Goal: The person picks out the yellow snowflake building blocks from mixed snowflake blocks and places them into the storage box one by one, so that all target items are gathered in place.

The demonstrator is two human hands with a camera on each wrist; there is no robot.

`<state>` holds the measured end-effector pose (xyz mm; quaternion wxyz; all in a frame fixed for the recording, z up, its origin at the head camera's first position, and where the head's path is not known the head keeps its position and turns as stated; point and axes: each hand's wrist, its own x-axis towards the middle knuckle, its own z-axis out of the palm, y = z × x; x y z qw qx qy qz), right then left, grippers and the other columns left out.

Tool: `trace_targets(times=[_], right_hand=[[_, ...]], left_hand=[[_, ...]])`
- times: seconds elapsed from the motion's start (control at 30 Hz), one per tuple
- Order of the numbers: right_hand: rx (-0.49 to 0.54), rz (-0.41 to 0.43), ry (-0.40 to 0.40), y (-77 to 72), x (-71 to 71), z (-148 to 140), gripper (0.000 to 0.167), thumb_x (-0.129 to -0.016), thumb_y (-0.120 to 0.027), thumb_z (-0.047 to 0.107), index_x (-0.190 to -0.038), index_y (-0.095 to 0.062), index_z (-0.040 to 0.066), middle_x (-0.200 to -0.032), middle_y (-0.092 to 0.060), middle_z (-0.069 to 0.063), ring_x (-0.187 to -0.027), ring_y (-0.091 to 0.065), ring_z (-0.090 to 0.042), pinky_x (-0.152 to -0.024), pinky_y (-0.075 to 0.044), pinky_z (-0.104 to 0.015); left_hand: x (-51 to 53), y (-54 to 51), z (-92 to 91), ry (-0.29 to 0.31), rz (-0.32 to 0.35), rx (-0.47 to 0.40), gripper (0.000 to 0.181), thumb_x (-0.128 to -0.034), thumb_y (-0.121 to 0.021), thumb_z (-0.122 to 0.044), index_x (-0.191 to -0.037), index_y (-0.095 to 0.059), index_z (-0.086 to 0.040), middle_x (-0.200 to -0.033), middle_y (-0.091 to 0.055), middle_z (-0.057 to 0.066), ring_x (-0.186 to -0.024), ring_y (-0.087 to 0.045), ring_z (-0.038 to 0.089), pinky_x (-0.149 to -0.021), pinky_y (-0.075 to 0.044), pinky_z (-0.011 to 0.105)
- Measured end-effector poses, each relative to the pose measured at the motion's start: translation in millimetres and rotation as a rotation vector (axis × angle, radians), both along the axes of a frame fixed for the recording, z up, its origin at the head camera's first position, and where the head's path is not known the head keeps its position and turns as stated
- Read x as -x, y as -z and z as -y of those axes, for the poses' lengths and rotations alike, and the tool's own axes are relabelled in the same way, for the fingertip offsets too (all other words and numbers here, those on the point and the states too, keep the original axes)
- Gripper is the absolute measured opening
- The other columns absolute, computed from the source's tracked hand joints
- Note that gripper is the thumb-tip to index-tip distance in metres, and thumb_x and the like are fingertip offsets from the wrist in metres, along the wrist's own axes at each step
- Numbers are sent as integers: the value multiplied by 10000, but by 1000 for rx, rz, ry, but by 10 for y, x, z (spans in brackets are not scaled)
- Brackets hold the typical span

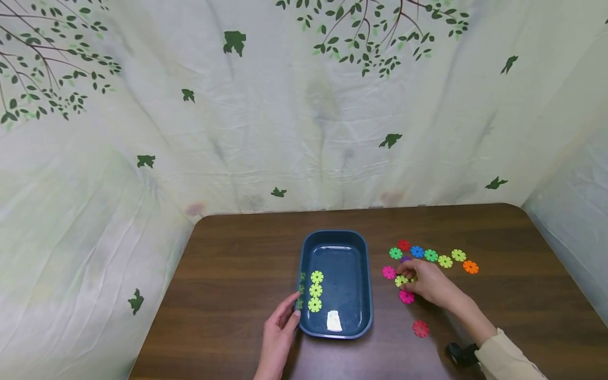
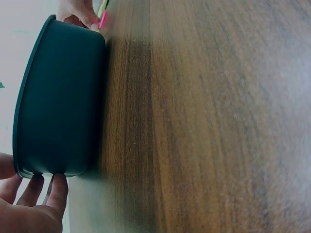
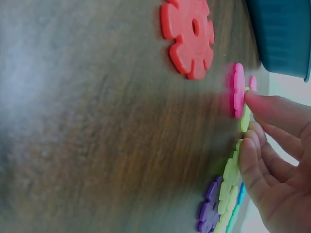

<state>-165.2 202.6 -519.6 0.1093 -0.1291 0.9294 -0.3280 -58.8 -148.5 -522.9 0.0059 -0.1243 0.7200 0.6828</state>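
Observation:
A blue tray (image 1: 351, 285) lies lengthwise on the table, with three yellow-green flower-shaped pieces (image 1: 315, 290) in a column along its left side. My left hand (image 1: 277, 338) holds the tray's left edge; in the left wrist view its fingertips (image 2: 59, 180) touch the outer wall. Right of the tray, my right hand (image 1: 429, 284) pinches a yellow-green piece (image 1: 401, 281) among the loose ones. In the right wrist view, that piece (image 3: 245, 118) shows between thumb and fingers, just beside a pink piece (image 3: 238, 91). My palm hides part of the group.
Loose red, green, blue, yellow-green and orange (image 1: 471, 267) pieces lie beyond my right hand. A red piece (image 1: 420, 329) sits apart nearer the front. My right wrist carries a black device (image 1: 462, 354). A leaf-patterned cloth (image 1: 309, 158) hangs behind the table (image 1: 228, 295).

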Motion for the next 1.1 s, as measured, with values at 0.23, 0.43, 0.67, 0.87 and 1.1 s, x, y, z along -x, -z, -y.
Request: trace_targets(times=[0.23,0.43,0.67,0.87,1.1], right_hand=[[-13,-28,-13,-7,-36,-7,333,-742,-846,63,-1043,-704,87,-895,-593,25,-837,-536,-178,-706,-511,-322],[-6,-29,-5,-23,-28,17,340,-730,-832,23,-1039,-697,56,-903,-614,11,-827,-542,-179,-713,-514,-323],[1,10,-4,-27,-5,23,350,-714,-849,38,-1020,-679,54,-863,-592,17,-807,-533,-169,-700,-503,-309],[-4,13,3,-17,6,11,291,-718,-861,76,-955,-693,95,-805,-565,22,-767,-509,-160,-655,-479,-284],[-7,-21,12,-10,-10,0,262,-734,-856,86,-926,-690,148,-798,-563,37,-760,-509,-159,-646,-478,-298]], left_hand=[[0,-22,0,2,16,-7,393,-950,-577,-5,-1330,-615,-97,-1413,-523,124,-1312,-469,291,-1028,-429,341],[0,-44,-5,-2,25,5,390,-957,-577,-23,-1336,-613,-110,-1422,-516,118,-1320,-460,301,-1040,-419,394],[-3,-34,-12,-6,30,9,390,-956,-577,-19,-1333,-616,-114,-1421,-518,115,-1322,-459,299,-1047,-413,400],[-5,-33,-10,-5,31,10,392,-956,-577,-25,-1335,-614,-118,-1427,-513,117,-1327,-452,303,-1051,-408,418],[-5,-3,2,3,9,4,391,-953,-578,-20,-1333,-615,-109,-1421,-517,119,-1325,-453,301,-1042,-418,379]])
